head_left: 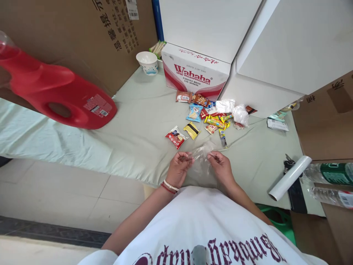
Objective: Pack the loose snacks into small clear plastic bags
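Observation:
A clear plastic bag (202, 159) is stretched between my two hands, close to the table's near edge. My left hand (179, 165) pinches its left side, and my right hand (220, 166) pinches the right side. Just beyond the bag lie a red-and-white snack packet (177, 137), a yellow packet with a dark band (192, 130) and a small blue-and-yellow stick packet (223, 138). Farther back is a loose heap of wrapped snacks, among them a light-blue packet (194, 112), a yellow packet (215, 122) and a brown packet (200, 99). Crumpled clear plastic (241, 115) rests at the heap's right.
A Wahaha carton (195, 71) and a paper cup (148, 63) stand at the back. On the left is a large red detergent jug (63, 92). A white roll (290, 178), keys (289, 160) and plastic bottles (329, 173) are at the right. Big white boxes (292, 48) rise behind.

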{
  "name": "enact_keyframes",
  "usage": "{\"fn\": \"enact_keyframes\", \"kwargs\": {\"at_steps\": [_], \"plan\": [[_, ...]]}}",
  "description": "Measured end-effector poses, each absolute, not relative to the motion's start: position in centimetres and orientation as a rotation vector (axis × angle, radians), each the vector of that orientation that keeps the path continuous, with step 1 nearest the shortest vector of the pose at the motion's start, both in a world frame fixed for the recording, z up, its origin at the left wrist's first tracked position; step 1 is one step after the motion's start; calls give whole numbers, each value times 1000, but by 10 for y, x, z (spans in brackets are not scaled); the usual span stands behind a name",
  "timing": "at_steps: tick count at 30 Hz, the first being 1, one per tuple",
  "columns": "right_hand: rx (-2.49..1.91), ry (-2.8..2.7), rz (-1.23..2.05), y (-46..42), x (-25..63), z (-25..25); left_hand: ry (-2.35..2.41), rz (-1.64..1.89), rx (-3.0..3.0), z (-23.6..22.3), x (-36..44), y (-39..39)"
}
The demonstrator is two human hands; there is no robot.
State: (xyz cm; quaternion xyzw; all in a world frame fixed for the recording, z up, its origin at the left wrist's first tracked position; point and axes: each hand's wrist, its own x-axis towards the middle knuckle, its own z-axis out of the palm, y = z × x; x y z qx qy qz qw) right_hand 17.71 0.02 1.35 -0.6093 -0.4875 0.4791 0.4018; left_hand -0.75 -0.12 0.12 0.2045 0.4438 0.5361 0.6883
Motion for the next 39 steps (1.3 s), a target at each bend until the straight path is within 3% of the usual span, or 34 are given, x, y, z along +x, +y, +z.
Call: {"fn": "enact_keyframes", "kwargs": {"at_steps": [4, 8, 12, 19, 29, 39], "plan": [[-1470, -1312, 1220, -3, 180, 16, 925, 1124, 404, 5, -11, 3], [-1448, -1427, 1119, -11, 188, 25, 1109, 959, 710, 6, 1, 12], [-1629, -1210, 1006, -30, 209, 23, 1278, 919, 776, -7, 6, 26], [-1780, -868, 1334, -72, 250, 2, 1136, 1033, 423, -12, -7, 20], [-1752, -1762, 1290, -38, 263, 24, 983, 1060, 549, 2, 11, 0], [-1532, -1184, 1515, -14, 219, 15, 1010, 1139, 501, 2, 7, -3]]}}
